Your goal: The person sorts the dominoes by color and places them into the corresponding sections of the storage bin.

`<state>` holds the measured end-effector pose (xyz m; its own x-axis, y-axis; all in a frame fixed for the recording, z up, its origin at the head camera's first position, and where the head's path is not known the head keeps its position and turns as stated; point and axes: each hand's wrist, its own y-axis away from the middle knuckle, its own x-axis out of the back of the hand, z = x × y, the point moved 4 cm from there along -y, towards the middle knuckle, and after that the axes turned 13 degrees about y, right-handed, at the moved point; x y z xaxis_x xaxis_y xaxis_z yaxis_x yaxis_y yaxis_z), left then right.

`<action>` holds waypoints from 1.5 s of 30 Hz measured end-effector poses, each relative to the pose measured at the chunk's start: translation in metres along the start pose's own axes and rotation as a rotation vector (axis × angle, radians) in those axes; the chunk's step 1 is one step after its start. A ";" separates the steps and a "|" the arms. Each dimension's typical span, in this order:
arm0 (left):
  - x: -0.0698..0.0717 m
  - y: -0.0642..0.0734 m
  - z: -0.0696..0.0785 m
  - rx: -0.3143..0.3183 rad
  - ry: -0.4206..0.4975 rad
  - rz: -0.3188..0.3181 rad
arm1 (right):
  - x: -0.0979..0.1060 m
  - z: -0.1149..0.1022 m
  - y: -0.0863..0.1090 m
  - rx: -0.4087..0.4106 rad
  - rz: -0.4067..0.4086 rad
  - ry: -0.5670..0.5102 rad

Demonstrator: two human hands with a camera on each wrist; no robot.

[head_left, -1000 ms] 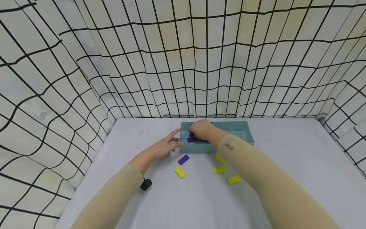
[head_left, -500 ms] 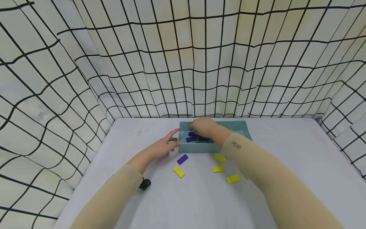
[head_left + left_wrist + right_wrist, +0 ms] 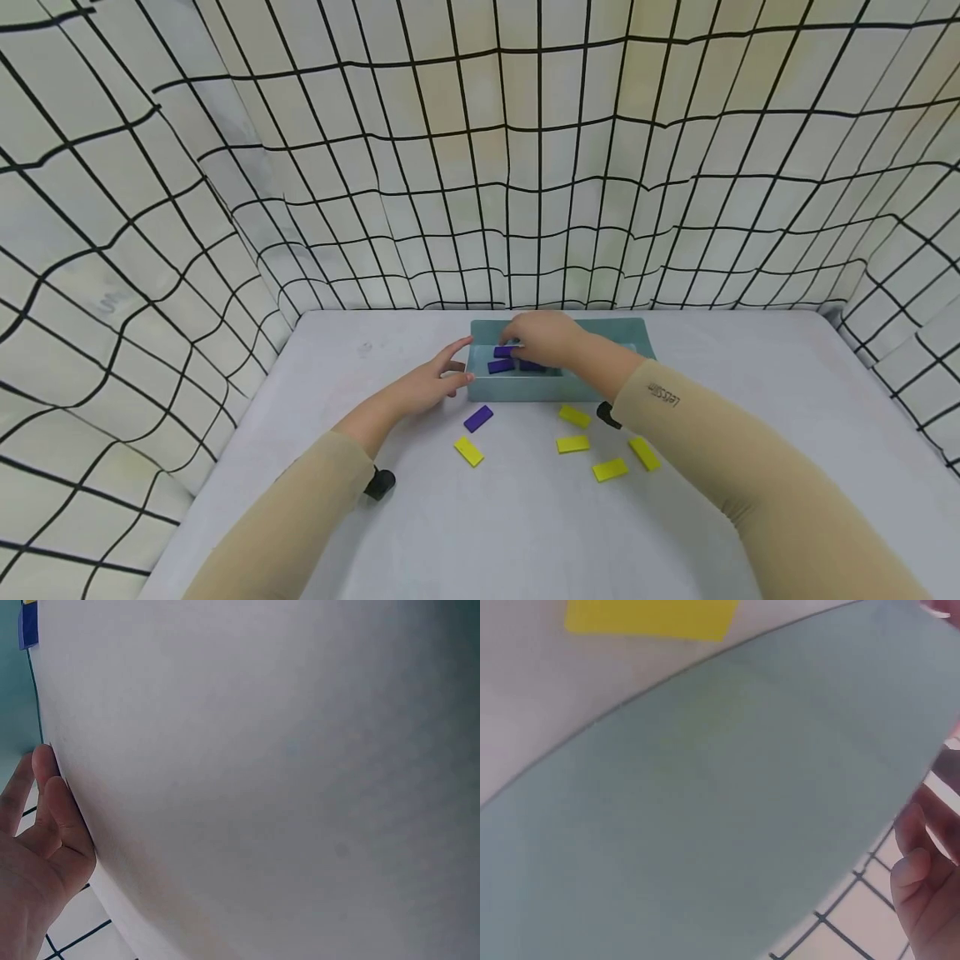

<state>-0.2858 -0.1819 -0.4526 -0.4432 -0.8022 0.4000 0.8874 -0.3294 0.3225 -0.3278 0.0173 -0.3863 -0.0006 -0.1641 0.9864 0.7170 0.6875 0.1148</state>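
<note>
A shallow teal box with a divider stands at the far side of the table in the head view. My left hand rests against its left end with fingers spread. Over the left compartment is my right hand, its thumb and forefinger parted beside a purple block. Another purple block lies in front of that one, and a third is partly under the hand. In the right wrist view, the box wall hides the right fingertips, while some bent fingers show.
One purple block and a yellow block lie before the box's left part. Several more yellow blocks lie near my right forearm. Black wrist cameras sit under both wrists. White walls with black netting enclose the table.
My right hand and forearm have shifted right, uncovering the purple blocks in the left compartment and a yellow block on the table. The left hand has stayed at the box's left end.
</note>
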 end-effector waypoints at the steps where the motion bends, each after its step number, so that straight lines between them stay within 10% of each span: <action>1: 0.000 0.000 0.000 -0.001 0.000 0.000 | 0.002 -0.001 0.003 0.003 0.010 -0.011; 19: 0.000 0.005 0.005 -0.007 -0.020 0.007 | 0.014 -0.029 0.053 0.066 0.094 -0.072; 45: -0.003 0.003 0.007 -0.031 -0.042 0.011 | -0.026 -0.074 0.045 0.219 0.095 -0.016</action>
<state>-0.2830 -0.1770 -0.4473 -0.4374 -0.7848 0.4391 0.8956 -0.3361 0.2914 -0.2442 0.0002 -0.4151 0.0475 -0.0811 0.9956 0.5460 0.8367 0.0422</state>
